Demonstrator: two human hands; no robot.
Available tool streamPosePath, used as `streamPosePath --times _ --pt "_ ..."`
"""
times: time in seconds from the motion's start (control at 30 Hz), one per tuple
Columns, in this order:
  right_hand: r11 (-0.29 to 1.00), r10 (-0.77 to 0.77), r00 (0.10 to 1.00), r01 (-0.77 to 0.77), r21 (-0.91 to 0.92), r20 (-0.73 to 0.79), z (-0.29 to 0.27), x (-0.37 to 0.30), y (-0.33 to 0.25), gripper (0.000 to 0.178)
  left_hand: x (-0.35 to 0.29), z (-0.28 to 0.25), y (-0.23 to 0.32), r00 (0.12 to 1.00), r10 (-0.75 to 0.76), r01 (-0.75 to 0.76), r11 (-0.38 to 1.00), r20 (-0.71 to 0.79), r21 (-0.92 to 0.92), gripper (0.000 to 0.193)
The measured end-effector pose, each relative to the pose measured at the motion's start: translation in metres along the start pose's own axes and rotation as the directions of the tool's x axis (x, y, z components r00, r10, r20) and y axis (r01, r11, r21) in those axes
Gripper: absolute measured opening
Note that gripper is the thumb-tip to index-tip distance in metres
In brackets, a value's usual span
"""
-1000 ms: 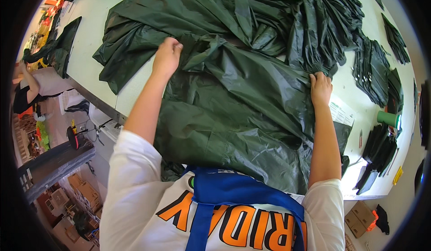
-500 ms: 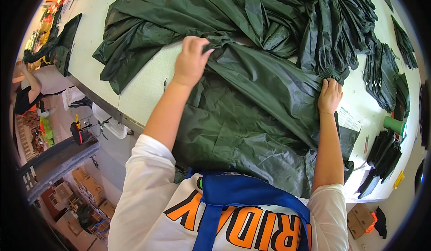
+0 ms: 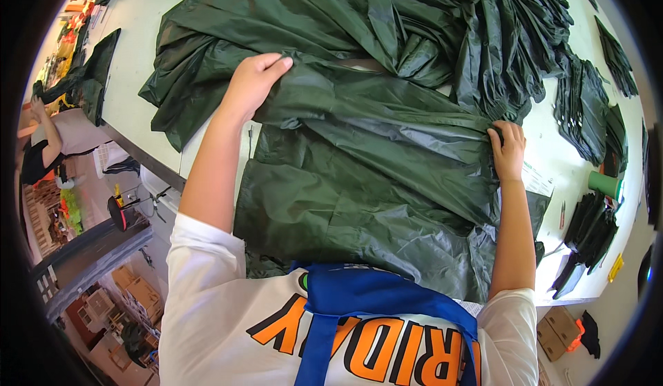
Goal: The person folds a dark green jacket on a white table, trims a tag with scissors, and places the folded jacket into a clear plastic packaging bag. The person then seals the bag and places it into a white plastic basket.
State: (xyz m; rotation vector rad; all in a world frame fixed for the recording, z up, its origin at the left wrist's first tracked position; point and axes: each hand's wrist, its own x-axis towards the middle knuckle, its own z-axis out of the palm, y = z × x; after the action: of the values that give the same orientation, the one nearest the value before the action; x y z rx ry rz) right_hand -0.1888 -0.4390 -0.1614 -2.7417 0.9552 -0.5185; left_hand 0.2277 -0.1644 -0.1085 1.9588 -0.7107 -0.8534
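A dark green garment (image 3: 345,213) of thin, shiny fabric lies spread in front of me, its near part reaching down to my blue apron. My left hand (image 3: 255,85) pinches its upper left edge between thumb and fingers, and the cloth is drawn out toward the left. At the other end of the same fold, my right hand (image 3: 510,149) is closed on the fabric's edge. Just beyond the right fingers, gathered cloth belongs to a big heap of dark green fabric (image 3: 311,20) that covers the far side of the table.
To the right on the pale table (image 3: 138,109) lie stacks of dark cut pieces (image 3: 583,109), a green spool (image 3: 605,184), a small pointed tool (image 3: 562,214) and a printed sheet (image 3: 537,179). At the far left another person (image 3: 59,137) handles dark cloth. A dark beam stands lower left.
My left hand has moved left and taken hold of the garment's upper edge, pulling the fold out flatter. The right hand has stayed nearly in place.
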Motion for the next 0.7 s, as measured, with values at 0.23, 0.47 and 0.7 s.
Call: streamPosePath --times 0.23,0.47,0.7 --pt "0.997 0.050 0.997 -0.054 0.062 0.063 0.001 0.006 0.012 0.016 0.032 0.043 -0.045 0.880 0.422 -0.168 0.706 -0.219 0.688 0.023" --pt "0.978 0.204 0.866 -0.202 -0.054 0.456 -0.055 0.022 -0.002 0.042 0.039 0.033 -0.018 0.926 0.364 -0.271 0.451 0.102 0.850 0.031" --pt "0.942 0.259 0.865 -0.325 0.086 0.430 -0.127 -0.021 -0.034 0.020 -0.015 -0.021 0.017 0.817 0.549 -0.494 0.512 0.174 0.703 0.030"
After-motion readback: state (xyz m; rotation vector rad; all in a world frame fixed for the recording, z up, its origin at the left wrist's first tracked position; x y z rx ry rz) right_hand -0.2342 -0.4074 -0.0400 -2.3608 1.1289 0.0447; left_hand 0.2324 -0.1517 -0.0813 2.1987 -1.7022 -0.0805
